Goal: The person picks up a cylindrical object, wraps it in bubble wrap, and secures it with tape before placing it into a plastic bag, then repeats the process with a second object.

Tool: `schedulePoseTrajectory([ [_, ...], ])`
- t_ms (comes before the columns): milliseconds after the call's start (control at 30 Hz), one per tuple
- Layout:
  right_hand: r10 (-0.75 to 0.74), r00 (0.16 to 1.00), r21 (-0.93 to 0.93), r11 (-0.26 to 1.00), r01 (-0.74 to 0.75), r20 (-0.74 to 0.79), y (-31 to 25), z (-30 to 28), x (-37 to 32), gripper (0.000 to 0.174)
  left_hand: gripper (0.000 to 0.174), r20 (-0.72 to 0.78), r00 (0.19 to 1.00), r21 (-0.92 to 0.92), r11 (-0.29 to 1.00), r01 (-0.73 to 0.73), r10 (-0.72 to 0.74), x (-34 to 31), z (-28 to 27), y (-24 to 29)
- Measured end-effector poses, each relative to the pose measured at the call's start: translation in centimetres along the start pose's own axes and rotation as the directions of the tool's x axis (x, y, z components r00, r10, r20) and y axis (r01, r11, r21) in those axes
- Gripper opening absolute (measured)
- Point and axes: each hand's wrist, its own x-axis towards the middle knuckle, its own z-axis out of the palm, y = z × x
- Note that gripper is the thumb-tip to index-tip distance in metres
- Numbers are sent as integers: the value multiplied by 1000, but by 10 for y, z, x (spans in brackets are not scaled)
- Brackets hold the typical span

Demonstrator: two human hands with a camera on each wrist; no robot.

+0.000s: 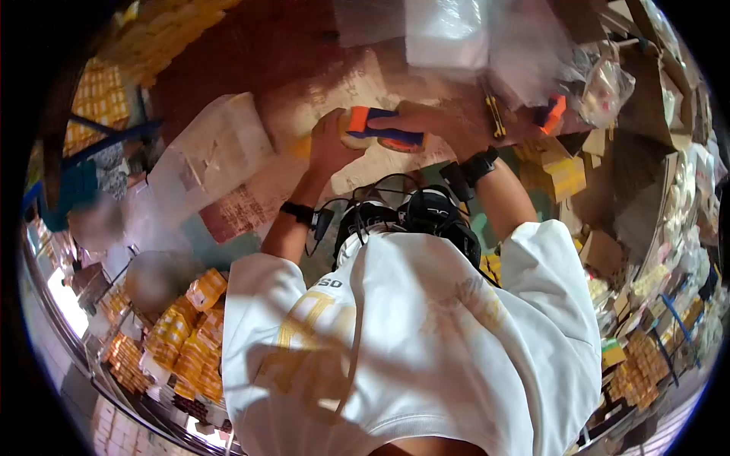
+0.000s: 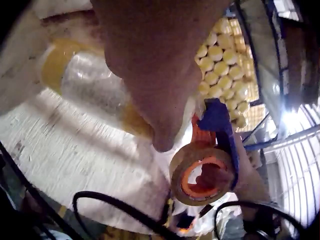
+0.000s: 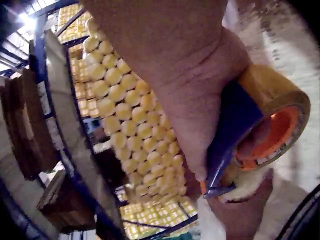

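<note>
Reference point: blue-and-orange plastic tape dispenser (image 1: 401, 137), over the worn red-brown bench (image 1: 274, 61); 12 o'clock points away from the wearer. On the bench: folded clear plastic sheeting (image 1: 445, 34), 1 o'clock; flat translucent plastic sheet (image 1: 213, 156), 9 o'clock; slim yellow-and-black cutter (image 1: 495, 114), 3 o'clock. Beyond the cutter, same bearing: open brown cardboard box (image 1: 650, 95).

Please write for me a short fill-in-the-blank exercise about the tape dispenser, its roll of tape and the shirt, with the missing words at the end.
The tape dispenser is held in the person's ____ hand.
The core inside the tape roll is coloured ____.
The main colour of the shirt is ____.

Missing words: right; orange; white.
</note>
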Motion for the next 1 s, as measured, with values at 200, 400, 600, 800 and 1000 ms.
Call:
schedulePoseTrajectory([
  [200,-118,992,-302,945,128,50,-108,14,16,83,114,-61,998,-295,955,2,-21,-24,-66,3],
  [400,-141,989,-480,871,101,-48,-125,30,26,82,116,-99,995,-183,983,-31,13,-23,-80,-16],
  [600,13,994,-445,894,-61,-111,-83,23,7,77,99,0,1000,-9,1000,27,-27,-17,-94,-29],
  [800,-104,992,-289,954,80,-70,-83,53,29,72,100,-32,999,129,992,8,-4,-41,-114,-27],
  [1000,-111,989,-281,956,81,-93,-105,66,50,78,105,-49,999,155,988,-9,17,-46,-115,-37],
])
